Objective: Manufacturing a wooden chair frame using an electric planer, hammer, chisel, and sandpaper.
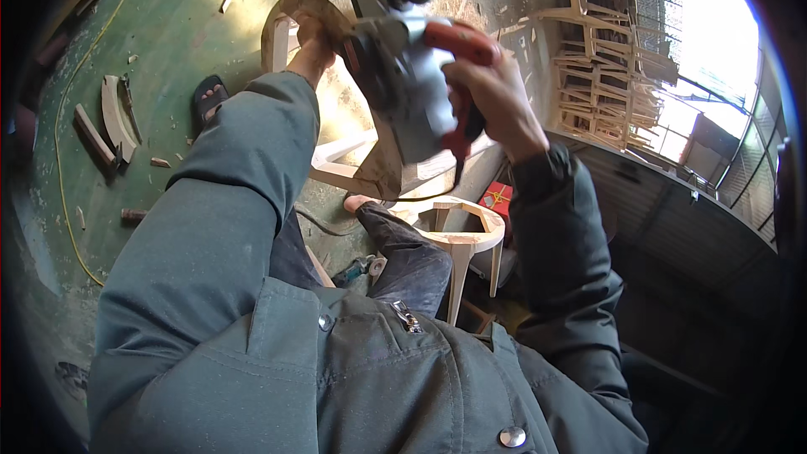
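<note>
My right hand (496,97) is wrapped round the red handle of a grey handheld power tool (412,84) with a black knob; blur hides whether it is a sander or a planer. The tool is tilted over a rounded wooden seat frame (286,17), covering part of it; I cannot tell if they touch. My left hand (311,46) grips the frame at its left side, with its fingertips partly hidden. A dark cord (420,198) hangs from the tool's lower end.
A second wooden stool frame (462,240) stands by my knee, near a red box (496,197). A teal power tool (357,269) lies below my legs. Curved wood pieces (118,113), a yellow cord (59,143) and a slipper (208,94) are on the left floor. Stacked chair frames (597,59) stand right.
</note>
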`<state>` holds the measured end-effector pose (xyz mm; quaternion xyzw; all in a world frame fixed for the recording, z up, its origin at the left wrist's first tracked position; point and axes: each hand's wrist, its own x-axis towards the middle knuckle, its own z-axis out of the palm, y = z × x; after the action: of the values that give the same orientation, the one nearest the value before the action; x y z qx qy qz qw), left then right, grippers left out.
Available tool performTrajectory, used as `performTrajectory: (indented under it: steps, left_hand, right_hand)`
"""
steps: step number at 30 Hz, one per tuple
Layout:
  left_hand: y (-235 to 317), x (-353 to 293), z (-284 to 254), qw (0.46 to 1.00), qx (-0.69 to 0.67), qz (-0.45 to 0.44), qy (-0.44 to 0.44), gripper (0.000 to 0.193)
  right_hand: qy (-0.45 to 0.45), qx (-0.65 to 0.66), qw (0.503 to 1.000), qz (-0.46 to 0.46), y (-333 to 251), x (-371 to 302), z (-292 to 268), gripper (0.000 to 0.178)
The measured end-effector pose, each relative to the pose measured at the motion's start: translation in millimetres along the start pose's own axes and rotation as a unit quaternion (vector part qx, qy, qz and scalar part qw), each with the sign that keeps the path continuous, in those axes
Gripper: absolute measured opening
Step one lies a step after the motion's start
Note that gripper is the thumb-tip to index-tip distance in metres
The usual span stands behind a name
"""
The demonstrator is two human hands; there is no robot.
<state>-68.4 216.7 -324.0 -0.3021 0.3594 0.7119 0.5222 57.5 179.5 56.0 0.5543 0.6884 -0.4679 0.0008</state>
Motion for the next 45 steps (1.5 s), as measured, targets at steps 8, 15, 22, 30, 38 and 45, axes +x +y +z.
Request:
performTrajectory:
  steps: [8, 15, 22, 30, 38, 45]
  left_hand:
    - [-11, -32, 11, 0.997, -0.062, 0.047, -0.004, 0.064]
    - [-13, -29, 11, 0.997, -0.016, 0.074, 0.027, 0.073]
    - [-15, -39, 13, 0.997, -0.025, 0.047, 0.055, 0.082]
    - [5, -62, 25, 0.995, 0.010, 0.012, 0.103, 0.078]
    - [-16, -38, 24, 0.997, 0.027, -0.034, 0.061, 0.086]
    - [-16, 23, -29, 0.981, -0.108, 0.056, -0.153, 0.062]
  right_hand:
    - [0.154, -0.064, 0.986, -0.014, 168, -205, -14, 0.059]
    - [0.171, 0.035, 0.985, 0.017, 167, -190, 1, 0.063]
    - [0.078, 0.021, 0.997, 0.009, 72, -81, -8, 0.061]
    - [0.025, -0.040, 0.999, 0.004, -12, 10, 13, 0.061]
    - [-0.004, -0.050, 0.999, 0.000, -50, 93, 13, 0.033]
    - [-0.055, -0.041, 0.998, 0.009, -26, 12, 1, 0.055]
